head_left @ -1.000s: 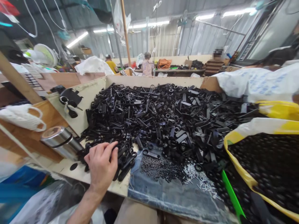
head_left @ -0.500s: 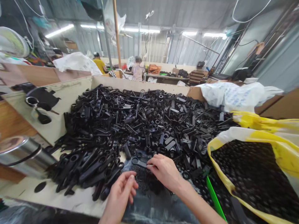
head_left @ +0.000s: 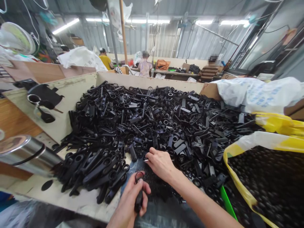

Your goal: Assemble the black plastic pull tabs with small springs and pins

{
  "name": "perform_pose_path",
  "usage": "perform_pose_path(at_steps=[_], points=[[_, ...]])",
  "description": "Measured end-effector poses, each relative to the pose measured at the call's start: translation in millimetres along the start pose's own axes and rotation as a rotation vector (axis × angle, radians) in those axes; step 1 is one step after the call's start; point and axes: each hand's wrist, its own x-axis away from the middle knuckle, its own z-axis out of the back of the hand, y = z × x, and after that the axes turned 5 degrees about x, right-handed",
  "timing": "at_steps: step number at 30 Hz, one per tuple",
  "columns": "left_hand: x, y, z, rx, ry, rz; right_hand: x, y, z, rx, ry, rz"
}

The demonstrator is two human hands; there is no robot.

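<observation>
My left hand [head_left: 129, 198], at the front of the work surface, is closed around a black plastic part with a ring at one end [head_left: 139, 202]. The ring stands up past the thumb, and the body lies across the fingers. Just beyond it, my right hand [head_left: 160, 163] is pinched low over the near edge of the heap of black parts [head_left: 133, 120]. A thin pale tip [head_left: 146, 160] shows at its fingertips; what it belongs to is hidden. Similar long ring-ended parts [head_left: 95, 172] lie in a pile left of my hands.
A steel flask [head_left: 28, 155] stands at the left. A yellow-and-white bag [head_left: 239, 148] of small dark pieces is at the right, beside a green edge [head_left: 228, 202]. Low boards [head_left: 152, 81] border the heap. Several people sit farther back.
The ring-ended part has passed from my right hand into my left, whose fingers have closed on it. My right hand has moved slightly left and up. The view has shifted a little.
</observation>
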Motion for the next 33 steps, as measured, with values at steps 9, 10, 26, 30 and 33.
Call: perform_pose_path(at_steps=[9,10,26,30,33], points=[[20.2,7.3,0.3,0.069,-0.020,0.144,73.3,-4.2,3.6,-0.445,-0.142,-0.036],[23.0,4.1,-2.6,0.060,-0.047,0.190,89.1,-5.7,-0.4,-0.694,-0.197,-0.060],[49.4,-33.4,-9.2,-0.214,-0.274,0.317,185.9,-6.8,-27.0,-0.585,0.460,-0.063],[56.0,-32.1,-2.6,-0.387,-0.335,0.304,187.1,-7.7,-23.6,-0.555,0.428,0.017],[60.8,-29.0,-3.1,-0.553,-0.284,0.204,188.7,-12.4,-28.0,-0.489,0.449,0.012]])
